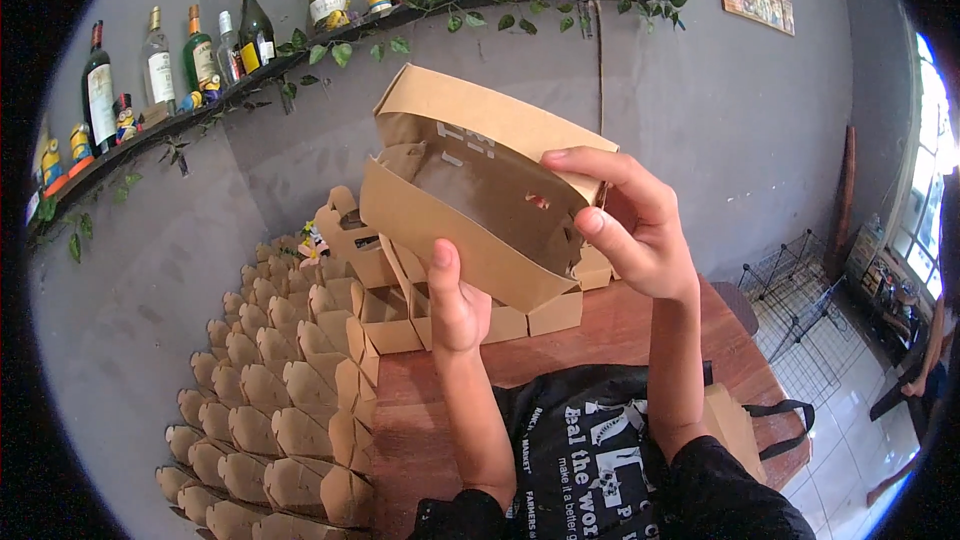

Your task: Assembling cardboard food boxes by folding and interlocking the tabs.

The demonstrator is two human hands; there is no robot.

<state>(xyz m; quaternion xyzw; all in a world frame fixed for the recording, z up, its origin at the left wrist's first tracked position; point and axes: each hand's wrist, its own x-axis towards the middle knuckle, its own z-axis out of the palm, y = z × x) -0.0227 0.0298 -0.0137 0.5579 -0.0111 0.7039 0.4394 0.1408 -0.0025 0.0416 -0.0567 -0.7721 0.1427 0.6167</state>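
A brown cardboard box (470,250) is held up in front of me above the table, tilted, its long open side facing me. A small cut-out shows in its inner wall, and pale marks lie further along. My left hand (462,312) grips the box from below, thumb up against its near wall; the other fingers are hidden behind it. At the right end, my right hand (640,225) pinches the box's edge, with the index finger on the upper wall and the thumb by the end corner.
Many folded cardboard boxes (300,430) stand in tight rows at left, with more boxes (500,325) behind on the wooden table (410,420). A black printed cloth (530,390) lies near me. Bottles and figurines line a wall shelf (290,65). Another person (925,380) shows at far right.
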